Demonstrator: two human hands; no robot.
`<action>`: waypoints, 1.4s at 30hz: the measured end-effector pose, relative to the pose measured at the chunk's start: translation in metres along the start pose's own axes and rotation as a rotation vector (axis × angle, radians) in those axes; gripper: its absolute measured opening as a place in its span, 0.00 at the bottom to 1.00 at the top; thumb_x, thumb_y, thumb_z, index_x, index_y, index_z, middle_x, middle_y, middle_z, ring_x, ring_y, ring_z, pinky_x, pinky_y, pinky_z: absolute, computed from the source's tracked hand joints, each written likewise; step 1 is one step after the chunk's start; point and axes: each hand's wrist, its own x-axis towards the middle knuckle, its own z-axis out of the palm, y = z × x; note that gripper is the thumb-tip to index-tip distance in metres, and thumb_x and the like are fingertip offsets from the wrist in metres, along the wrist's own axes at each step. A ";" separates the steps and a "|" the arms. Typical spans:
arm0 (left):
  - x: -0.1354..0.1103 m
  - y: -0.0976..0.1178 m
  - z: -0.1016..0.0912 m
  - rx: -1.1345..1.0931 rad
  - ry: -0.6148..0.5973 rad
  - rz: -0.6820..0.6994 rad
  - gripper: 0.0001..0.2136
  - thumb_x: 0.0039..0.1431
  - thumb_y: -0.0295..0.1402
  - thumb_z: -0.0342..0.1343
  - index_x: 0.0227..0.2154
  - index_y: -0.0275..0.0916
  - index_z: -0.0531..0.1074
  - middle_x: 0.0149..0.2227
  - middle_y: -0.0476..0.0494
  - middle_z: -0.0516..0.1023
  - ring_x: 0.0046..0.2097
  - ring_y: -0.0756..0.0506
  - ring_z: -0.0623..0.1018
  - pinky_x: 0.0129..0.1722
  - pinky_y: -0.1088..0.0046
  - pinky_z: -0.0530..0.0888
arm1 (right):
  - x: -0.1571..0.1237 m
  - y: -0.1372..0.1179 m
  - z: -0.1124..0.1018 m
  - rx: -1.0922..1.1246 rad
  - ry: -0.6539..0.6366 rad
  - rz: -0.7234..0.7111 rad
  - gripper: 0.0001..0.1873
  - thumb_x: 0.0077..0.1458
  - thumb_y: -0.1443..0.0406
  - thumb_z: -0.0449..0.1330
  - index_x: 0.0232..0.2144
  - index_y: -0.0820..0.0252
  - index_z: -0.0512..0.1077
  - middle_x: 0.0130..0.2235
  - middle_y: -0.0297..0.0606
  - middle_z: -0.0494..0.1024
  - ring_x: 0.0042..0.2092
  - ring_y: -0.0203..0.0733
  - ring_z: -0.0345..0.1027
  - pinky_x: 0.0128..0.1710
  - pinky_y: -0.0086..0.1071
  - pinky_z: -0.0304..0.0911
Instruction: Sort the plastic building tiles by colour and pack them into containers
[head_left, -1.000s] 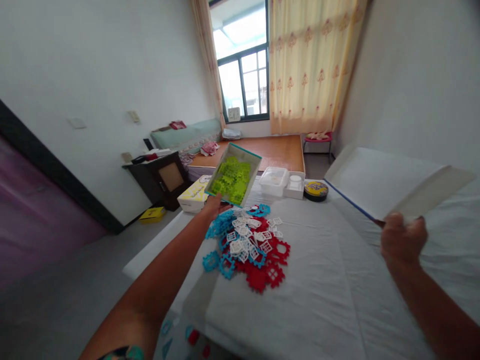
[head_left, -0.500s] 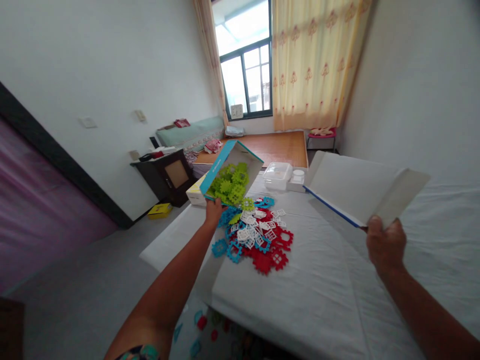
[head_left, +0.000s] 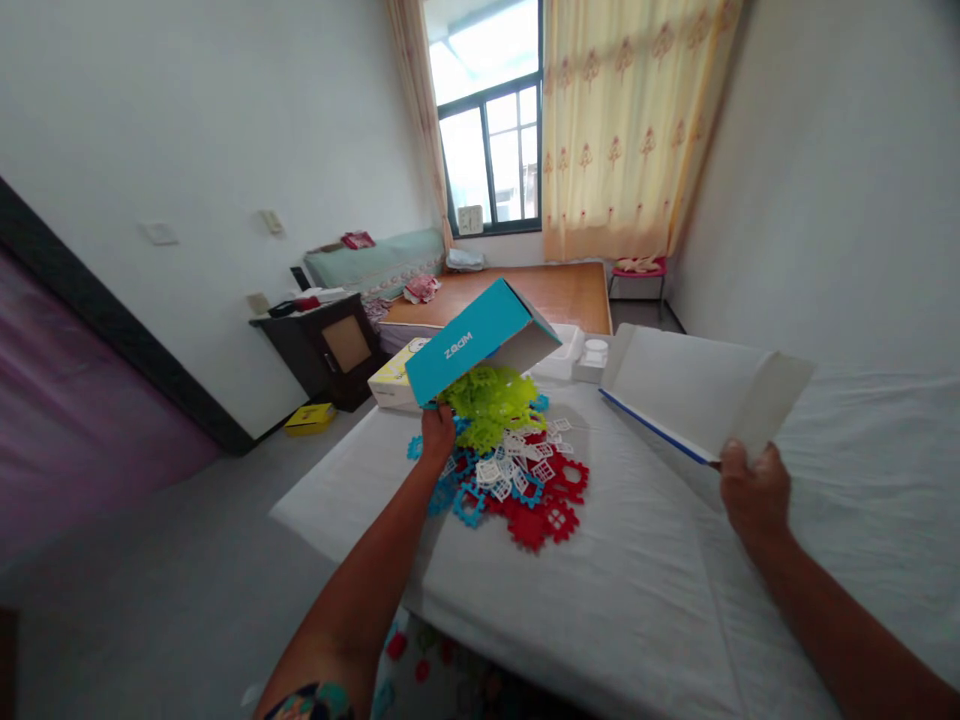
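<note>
- Head view: the left hand (head_left: 439,432) grips the blue box (head_left: 469,340) at its lower near corner; the box tilts with its open side facing down and to the right.
- Green pieces (head_left: 495,405) spill at its mouth onto the heap of blue pieces (head_left: 469,503), white pieces (head_left: 495,472) and red pieces (head_left: 529,522) on the white-covered table (head_left: 637,580).
- Right hand (head_left: 756,492) pinches the near corner of a white panel (head_left: 686,385), probably a lid, well apart from the heap.
- To pour well, I would keep the box low, tip it gradually and aim at the heap's middle, away from the table's left edge; the panel is best held clear.
- Most left-hand fingers are hidden, as is much of the box's inside, so what remains there cannot be told.
- Green pieces blur together; the clear container (head_left: 568,352) is partly covered by the box.
</note>
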 end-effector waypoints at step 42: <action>-0.167 0.175 0.086 -0.839 -0.902 -0.956 0.11 0.55 0.28 0.53 0.41 0.33 0.67 0.36 0.39 0.78 0.32 0.46 0.80 0.32 0.69 0.81 | 0.002 -0.061 -0.094 -0.320 0.025 -0.771 0.21 0.59 0.66 0.48 0.53 0.62 0.67 0.53 0.47 0.73 0.53 0.46 0.68 0.50 0.37 0.61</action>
